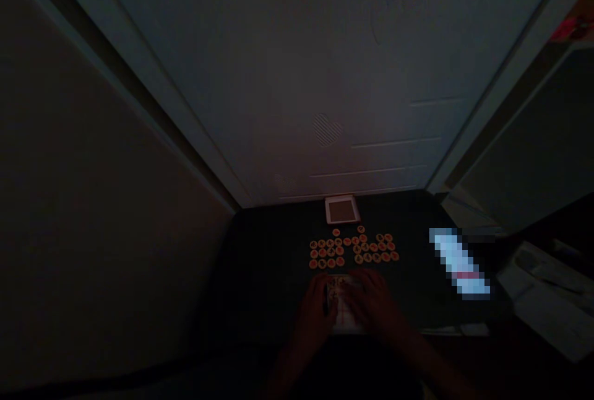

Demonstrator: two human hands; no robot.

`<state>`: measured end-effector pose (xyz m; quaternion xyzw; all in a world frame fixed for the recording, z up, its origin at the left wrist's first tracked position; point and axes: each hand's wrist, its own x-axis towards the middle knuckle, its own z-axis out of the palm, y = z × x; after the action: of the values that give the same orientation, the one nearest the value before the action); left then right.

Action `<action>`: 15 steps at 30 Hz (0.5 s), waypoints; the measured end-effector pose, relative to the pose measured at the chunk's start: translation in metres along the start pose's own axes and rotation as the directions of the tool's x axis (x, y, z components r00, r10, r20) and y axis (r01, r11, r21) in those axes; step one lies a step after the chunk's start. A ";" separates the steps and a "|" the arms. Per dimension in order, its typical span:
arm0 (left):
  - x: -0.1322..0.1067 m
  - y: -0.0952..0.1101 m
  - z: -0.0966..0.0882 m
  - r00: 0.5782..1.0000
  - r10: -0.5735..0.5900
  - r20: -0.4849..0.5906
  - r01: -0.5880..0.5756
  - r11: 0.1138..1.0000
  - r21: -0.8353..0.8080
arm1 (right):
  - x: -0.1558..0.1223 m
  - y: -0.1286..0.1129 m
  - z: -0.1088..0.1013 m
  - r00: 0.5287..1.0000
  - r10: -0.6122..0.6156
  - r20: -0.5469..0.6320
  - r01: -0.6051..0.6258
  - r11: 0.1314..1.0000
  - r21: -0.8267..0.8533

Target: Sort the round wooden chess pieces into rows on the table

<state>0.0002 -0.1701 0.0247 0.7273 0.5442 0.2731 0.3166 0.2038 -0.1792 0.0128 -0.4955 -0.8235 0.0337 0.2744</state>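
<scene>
A shallow white box (346,319) with red lines on its inside lies at the table's near edge, between my hands. A few round xiangqi pieces (333,295) sit in its far left part. My left hand (316,304) is curled around the box's left side, with the thumb at the near end. My right hand (371,298) reaches over the right side, its fingers bent in beside the pieces; dim light hides what they hold, if anything. Beyond the box, more xiangqi pieces (331,251) lie face up in two groups of rows.
Behind the pieces is a white-rimmed tray (327,211) with a brown middle. A bright, pixelated slab (459,264) lies on the right of the dark table (260,264). Papers (547,301) are farther right. A pale panel (288,78) rises behind the table.
</scene>
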 end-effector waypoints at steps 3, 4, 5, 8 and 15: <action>0.000 0.000 0.000 1.000 0.001 -0.014 -0.001 1.000 -0.003 | 0.000 0.000 0.000 1.000 0.004 0.007 -0.004 1.000 0.018; 0.000 -0.001 0.000 1.000 0.002 -0.019 -0.002 1.000 -0.004 | 0.000 0.000 0.000 1.000 0.001 0.010 -0.002 1.000 0.021; 0.000 -0.001 0.000 1.000 0.003 -0.020 -0.003 1.000 -0.006 | 0.000 0.001 0.000 1.000 0.000 0.015 -0.001 1.000 0.023; 0.000 -0.001 0.001 1.000 0.000 -0.022 0.000 1.000 -0.006 | 0.000 0.001 -0.001 1.000 0.002 0.020 -0.002 1.000 0.025; 0.000 0.002 -0.004 0.999 -0.025 -0.028 0.025 1.000 0.002 | -0.004 0.005 -0.003 0.999 0.040 0.022 -0.041 0.998 0.049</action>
<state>-0.0011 -0.1699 0.0288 0.7171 0.5579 0.2785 0.3114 0.2108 -0.1805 0.0120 -0.5047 -0.8150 0.0649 0.2772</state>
